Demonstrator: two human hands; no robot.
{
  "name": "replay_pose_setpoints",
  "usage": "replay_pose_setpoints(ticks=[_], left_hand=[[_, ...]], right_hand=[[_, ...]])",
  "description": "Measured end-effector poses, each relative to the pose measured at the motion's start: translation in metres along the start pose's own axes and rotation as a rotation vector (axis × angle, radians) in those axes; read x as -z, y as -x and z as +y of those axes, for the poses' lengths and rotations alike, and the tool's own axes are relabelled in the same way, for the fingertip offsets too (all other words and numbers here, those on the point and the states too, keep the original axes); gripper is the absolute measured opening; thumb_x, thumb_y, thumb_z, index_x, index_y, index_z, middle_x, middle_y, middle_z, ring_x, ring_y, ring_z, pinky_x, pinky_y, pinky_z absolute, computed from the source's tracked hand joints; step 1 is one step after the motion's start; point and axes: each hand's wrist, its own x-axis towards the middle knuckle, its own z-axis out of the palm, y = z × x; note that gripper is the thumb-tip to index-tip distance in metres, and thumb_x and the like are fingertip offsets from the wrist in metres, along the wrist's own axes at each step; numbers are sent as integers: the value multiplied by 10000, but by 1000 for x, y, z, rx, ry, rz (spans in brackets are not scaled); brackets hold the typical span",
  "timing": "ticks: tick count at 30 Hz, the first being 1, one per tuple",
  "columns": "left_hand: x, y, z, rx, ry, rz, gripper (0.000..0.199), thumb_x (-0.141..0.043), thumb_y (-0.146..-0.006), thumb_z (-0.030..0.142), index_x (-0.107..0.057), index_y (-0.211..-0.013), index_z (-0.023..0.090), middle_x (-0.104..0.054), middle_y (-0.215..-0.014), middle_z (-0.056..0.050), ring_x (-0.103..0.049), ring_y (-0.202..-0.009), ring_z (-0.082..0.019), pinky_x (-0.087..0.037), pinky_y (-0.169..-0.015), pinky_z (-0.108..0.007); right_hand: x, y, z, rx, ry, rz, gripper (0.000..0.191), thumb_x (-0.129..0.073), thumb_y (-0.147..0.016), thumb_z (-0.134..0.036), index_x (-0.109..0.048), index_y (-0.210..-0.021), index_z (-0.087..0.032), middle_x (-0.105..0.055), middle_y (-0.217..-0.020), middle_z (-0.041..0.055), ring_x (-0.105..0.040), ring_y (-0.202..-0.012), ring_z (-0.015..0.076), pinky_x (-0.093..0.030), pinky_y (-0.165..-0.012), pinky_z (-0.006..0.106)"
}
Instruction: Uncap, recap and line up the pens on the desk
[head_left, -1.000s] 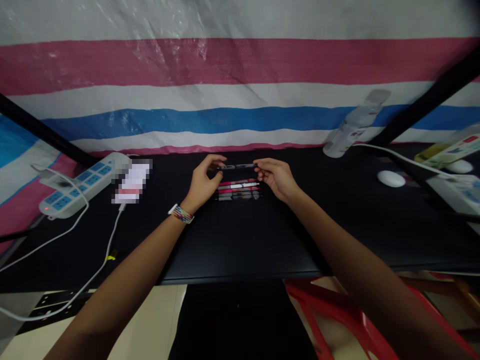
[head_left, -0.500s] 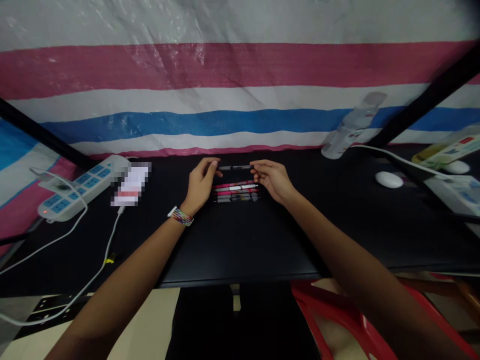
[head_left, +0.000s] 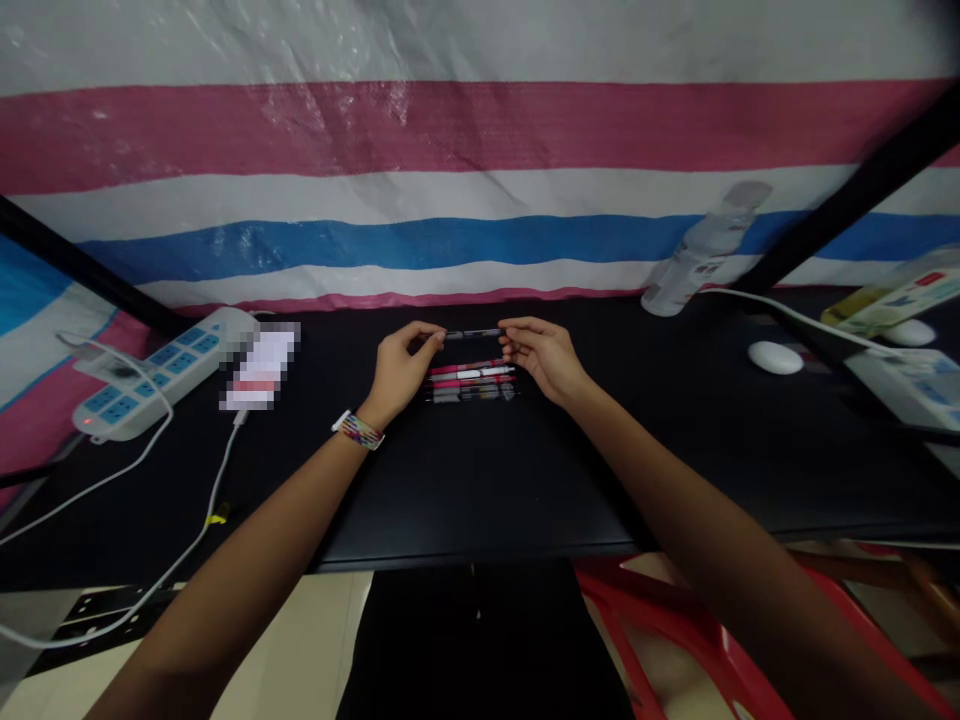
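Desk (head_left: 480,490): I monitor 1 pen (head_left: 474,333), left hand (head_left: 399,370) pinching its 9-o'clock end, right hand (head_left: 551,362) its 3-o'clock; pen row (head_left: 475,373) at 6, count unclear.

Slim red-and-clear plastic pens (head_left: 472,374) lie on a flat black table (head_left: 480,490). Nine o'clock from them: oblong white plastic power strip (head_left: 162,364); two o'clock: cylindrical clear plastic bottle (head_left: 696,258).

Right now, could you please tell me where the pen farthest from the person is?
In the head view, the dark pen is near the centre, held between the left hand and the right hand, just beyond the row of pens.
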Motion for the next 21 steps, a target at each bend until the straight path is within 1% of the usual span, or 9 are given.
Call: replay_pose_setpoints(ticks=[2, 4, 9, 11, 13, 16, 18, 21], left_hand=[[1, -1, -1, -14, 17, -9, 102, -754, -955, 299, -823, -978, 227, -832, -944, -54, -751, -857, -218, -593, -833, -376], [1, -1, 0, -41, 23, -2, 101, -799, -908, 267, -839, -995, 236, -846, -1028, -61, -757, -913, -228, -599, -879, -392], [3, 1, 6, -69, 5, 12, 108, -827, -905, 284, -860, -1002, 247, -850, -1036, -70, -762, -972, -253, -597, -952, -441], [3, 1, 9, -88, -2, 21, 98, -832, -902, 274, -857, -993, 247, -847, -1038, -69, -761, -979, -250, -596, -965, -441], [2, 2, 10, -83, 9, 34, 98, -837, -897, 270, -854, -991, 246, -847, -1037, -65, -762, -964, -242, -601, -950, -431], [1, 2, 12, -58, 33, 67, 107, -836, -898, 278, -847, -997, 241, -849, -1027, -60, -761, -921, -228, -613, -903, -406], [0, 2, 13, -52, 36, 87, 111, -829, -903, 285, -841, -1002, 235, -849, -1027, -59, -760, -909, -221, -617, -888, -395], [0, 3, 15, -64, 31, 88, 103, -831, -900, 279, -834, -990, 228, -844, -1029, -62, -764, -941, -228, -618, -912, -402]], right_hand=[[1, 0, 0, -6, 13, 4, 67, -821, -808, -193, -822, -873, -209, -726, -809, 65, -656, -769, 187, -595, -774, 383], [2, -1, -2, -10, 34, 7, 33, -816, -808, -206, -812, -840, -210, -712, -783, 63, -631, -737, 182, -582, -734, 372], [5, -2, -6, -14, 9, 4, 56, -802, -802, -235, -806, -846, -202, -691, -774, 62, -590, -712, 175, -554, -689, 347], [5, -2, -9, -47, -56, -19, 93, -782, -809, -245, -814, -882, -197, -682, -773, 60, -576, -710, 174, -549, -683, 337], [5, 0, -11, -114, -142, -78, 189, -737, -849, -303, -829, -968, -188, -691, -799, 71, -571, -716, 180, -548, -677, 335], [3, 3, -15, -189, -251, -178, 343, -648, -896, -376, -822, -1105, -167, -736, -918, 101, -576, -744, 189, -551, -669, 330], [2, 4, -17, -190, -295, -206, 358, -635, -895, -357, -808, -1138, -159, -747, -979, 107, -583, -768, 184, -557, -674, 315], [0, 4, -17, -164, -294, -184, 280, -666, -889, -299, -784, -1113, -178, -718, -931, 87, -595, -785, 178, -570, -708, 303]])
